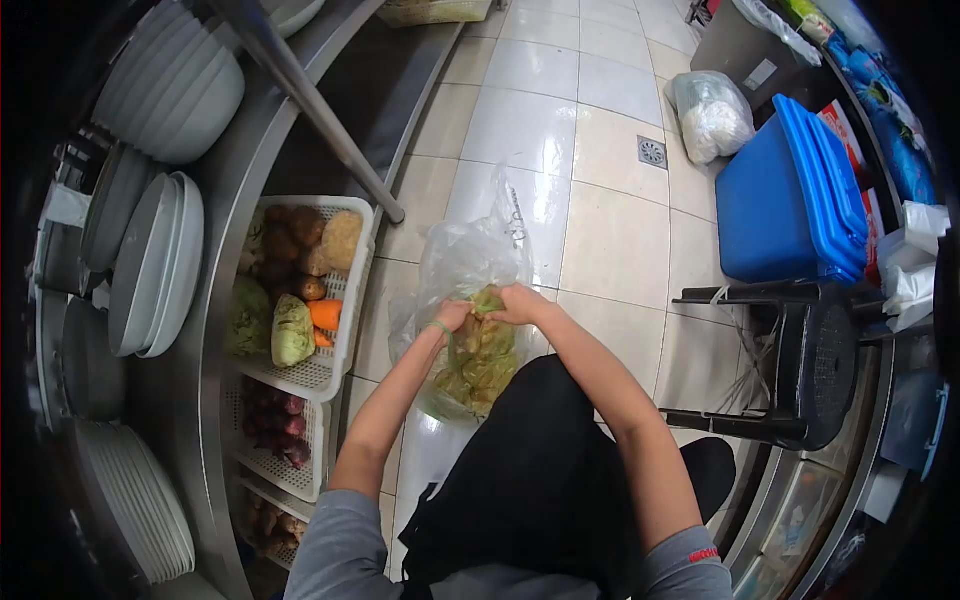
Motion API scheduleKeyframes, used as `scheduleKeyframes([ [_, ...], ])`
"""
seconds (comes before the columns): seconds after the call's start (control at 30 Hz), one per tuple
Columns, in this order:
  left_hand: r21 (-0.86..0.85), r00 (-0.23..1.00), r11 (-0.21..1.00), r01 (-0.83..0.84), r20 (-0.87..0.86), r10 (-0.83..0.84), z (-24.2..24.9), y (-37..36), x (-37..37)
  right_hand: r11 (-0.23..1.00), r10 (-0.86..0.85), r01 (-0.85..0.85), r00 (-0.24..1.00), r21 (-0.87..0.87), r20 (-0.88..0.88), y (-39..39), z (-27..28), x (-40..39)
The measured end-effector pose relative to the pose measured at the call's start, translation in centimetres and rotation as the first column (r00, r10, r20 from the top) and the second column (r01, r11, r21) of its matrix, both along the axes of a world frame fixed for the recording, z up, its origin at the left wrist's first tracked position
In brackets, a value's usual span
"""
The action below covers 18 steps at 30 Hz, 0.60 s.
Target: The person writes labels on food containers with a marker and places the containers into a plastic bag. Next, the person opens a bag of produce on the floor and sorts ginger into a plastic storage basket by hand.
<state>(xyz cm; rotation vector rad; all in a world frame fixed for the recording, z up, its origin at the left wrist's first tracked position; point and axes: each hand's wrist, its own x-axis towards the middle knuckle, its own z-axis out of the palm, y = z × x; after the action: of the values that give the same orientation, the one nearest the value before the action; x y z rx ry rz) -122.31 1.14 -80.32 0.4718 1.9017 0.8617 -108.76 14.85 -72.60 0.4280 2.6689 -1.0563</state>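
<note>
On the floor in front of my knees lies a clear plastic bag [470, 250] with crumpled upper folds. Yellow-green produce [482, 365] fills its lower part; its exact kind is blurred by the plastic. My left hand [454, 316], with a thin band at the wrist, has its fingers closed at the bag's middle. Opposite it, my right hand [520, 304] is closed too. Between both hands shows a yellow-green leafy piece [487, 300], which they grip from either side. The fingertips are partly hidden.
At left, white crates hold a pale cabbage [293, 332], carrots, potatoes and red onions [285, 425] beneath a steel shelf with stacked bowls [175, 90]. A metal post [330, 130] stands nearby. At right are a blue bin [780, 205], a black stool [815, 365] and a stuffed bag [712, 118].
</note>
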Motion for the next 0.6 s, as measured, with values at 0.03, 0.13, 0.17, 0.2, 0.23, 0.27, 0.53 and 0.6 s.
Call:
scheduleKeyframes([
  [0.03,-0.015,0.996,0.999,-0.029,0.084,0.031,1.5,-0.2,0.6,1.000,0.012,-0.013,0.999,0.026,0.033,-0.1,0.3,-0.2],
  [0.13,-0.152,0.978,0.987,-0.043,0.195,0.073,3.5,0.3,1.0,0.988,0.010,-0.022,0.997,0.155,0.080,-1.3,-0.6,-0.4],
  [0.17,-0.148,0.981,0.989,-0.011,0.188,0.039,3.7,0.3,1.1,0.972,-0.032,0.021,0.999,0.234,0.043,-2.3,-1.8,-0.3],
  [0.2,-0.141,0.984,0.990,0.016,0.177,0.010,3.9,0.5,1.2,0.948,-0.066,0.063,0.998,0.313,-0.001,-3.0,-2.9,-0.4],
  [0.23,-0.133,0.986,0.990,0.037,0.163,-0.015,4.2,0.4,1.2,0.945,-0.080,0.088,0.996,0.316,-0.037,-3.4,-3.1,-0.5],
  [0.27,-0.160,0.988,0.976,0.147,0.060,-0.139,4.7,-0.1,1.0,0.942,-0.093,0.112,0.993,0.317,-0.074,-3.5,-3.3,-0.7],
  [0.53,-0.485,0.857,0.811,0.328,-0.209,-0.471,12.1,-5.0,1.5,0.786,0.361,-0.256,0.929,0.563,-0.080,-5.1,1.6,-4.2],
  [0.6,-0.499,0.976,0.859,0.112,-0.107,-0.189,14.0,-6.3,2.1,0.844,0.310,-0.211,0.942,0.493,-0.128,-6.8,2.4,-5.5],
])
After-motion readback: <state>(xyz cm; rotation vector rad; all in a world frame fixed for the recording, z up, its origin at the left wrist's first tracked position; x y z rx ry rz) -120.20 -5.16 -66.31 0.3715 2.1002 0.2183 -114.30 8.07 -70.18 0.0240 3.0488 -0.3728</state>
